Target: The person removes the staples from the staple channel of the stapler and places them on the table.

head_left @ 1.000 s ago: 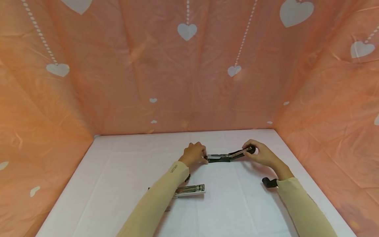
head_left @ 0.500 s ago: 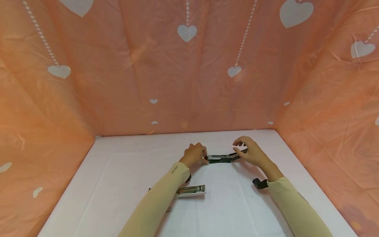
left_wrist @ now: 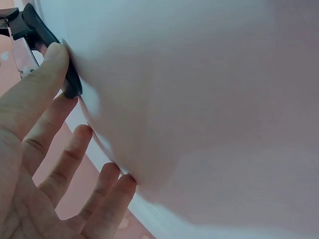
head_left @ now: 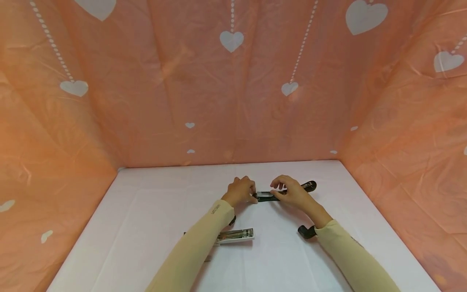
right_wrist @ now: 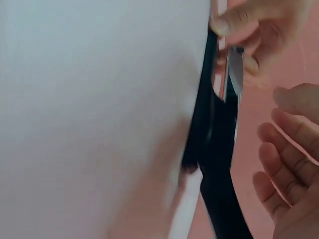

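Note:
A black stapler (head_left: 310, 186), swung wide with its metal magazine (head_left: 265, 194) exposed, lies across the back half of the table. At its left end my left hand (head_left: 238, 191) pinches the tip of the base between thumb and forefinger; in the left wrist view the thumb (left_wrist: 57, 55) presses on the black base (left_wrist: 75, 82), other fingers spread. Near the stapler's hinge hovers my right hand (head_left: 292, 194), partly covering it in the head view. The right wrist view has its fingers (right_wrist: 281, 164) loosely bent and apart from the black stapler (right_wrist: 222, 129), holding nothing.
Nearer the front, a long white case (head_left: 237, 235) with metal parts inside lies partly behind the left sleeve (head_left: 193, 243). A dark wrist camera (head_left: 306, 232) sits by the right sleeve. Orange heart-patterned cloth (head_left: 233, 101) walls the white table (head_left: 146, 219) on three sides.
My right hand has let go of the stapler's raised right end and moved left along it toward the hinge. My left hand keeps its pinch on the base.

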Demonstrator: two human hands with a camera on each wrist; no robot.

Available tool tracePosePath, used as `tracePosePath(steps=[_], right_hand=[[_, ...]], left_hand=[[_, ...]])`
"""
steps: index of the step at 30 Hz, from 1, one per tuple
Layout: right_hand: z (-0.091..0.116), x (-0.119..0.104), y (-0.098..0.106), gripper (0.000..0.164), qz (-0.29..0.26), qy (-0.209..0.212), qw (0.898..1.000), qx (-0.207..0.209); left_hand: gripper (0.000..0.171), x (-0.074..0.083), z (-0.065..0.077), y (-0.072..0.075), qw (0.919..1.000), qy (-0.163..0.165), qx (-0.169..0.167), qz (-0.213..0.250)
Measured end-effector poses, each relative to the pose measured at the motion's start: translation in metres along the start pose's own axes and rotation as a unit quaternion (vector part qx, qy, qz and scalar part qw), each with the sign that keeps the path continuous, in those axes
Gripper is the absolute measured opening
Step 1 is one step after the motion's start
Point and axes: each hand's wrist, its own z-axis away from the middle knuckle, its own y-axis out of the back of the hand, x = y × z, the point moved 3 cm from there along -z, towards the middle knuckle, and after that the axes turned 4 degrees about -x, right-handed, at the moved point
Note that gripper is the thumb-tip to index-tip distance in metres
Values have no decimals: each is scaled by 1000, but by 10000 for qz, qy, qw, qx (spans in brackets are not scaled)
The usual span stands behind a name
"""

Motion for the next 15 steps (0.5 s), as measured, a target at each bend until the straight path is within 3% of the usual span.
tracePosePath(steps=[15], right_hand=[[-9,-9,-22,12,-137,-339,9970,-683]], left_hand=[[26,-1,-1,0,9998,-93,8,-162]])
